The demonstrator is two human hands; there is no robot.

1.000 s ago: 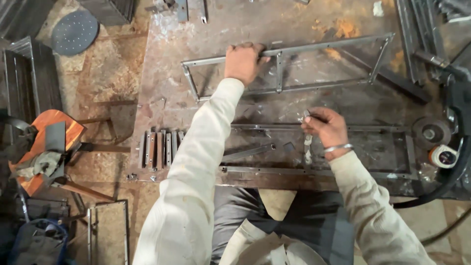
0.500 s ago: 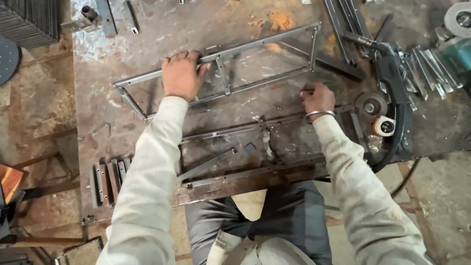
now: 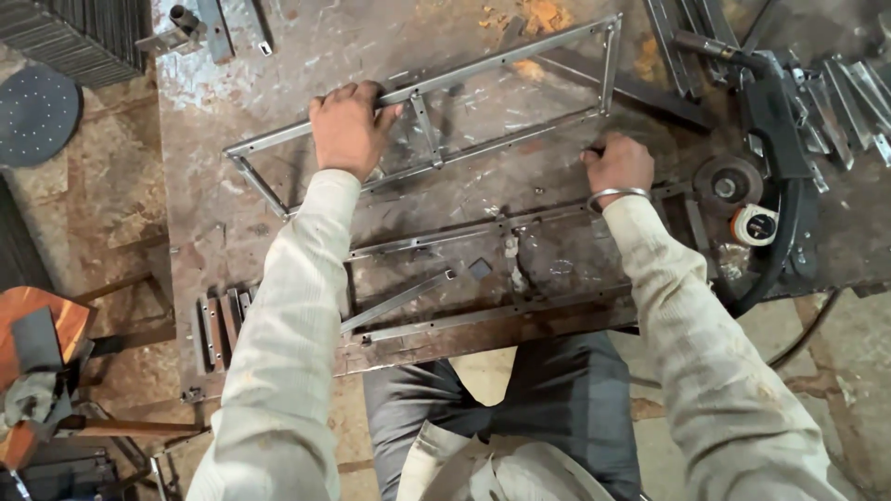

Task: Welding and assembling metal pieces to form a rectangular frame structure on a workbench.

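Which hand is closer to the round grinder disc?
Right. The right hand grips the frame just beside the disc; the left hand holds the frame's other end, far across the table.

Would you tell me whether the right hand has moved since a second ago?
Yes: the right hand left the nearer frame for the far frame's near rail.

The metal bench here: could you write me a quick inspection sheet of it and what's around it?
Surface: steel bench, rusty and scratched.
Job's things: long welded metal frame lying flat.
Clutter: angle grinder, short bars, loose strips.
Hands: left hand grips the frame's far rail; right hand rests on its near rail.
Cables: black cable looping off the edge.
Surroundings: dirt floor, round perforated disc.
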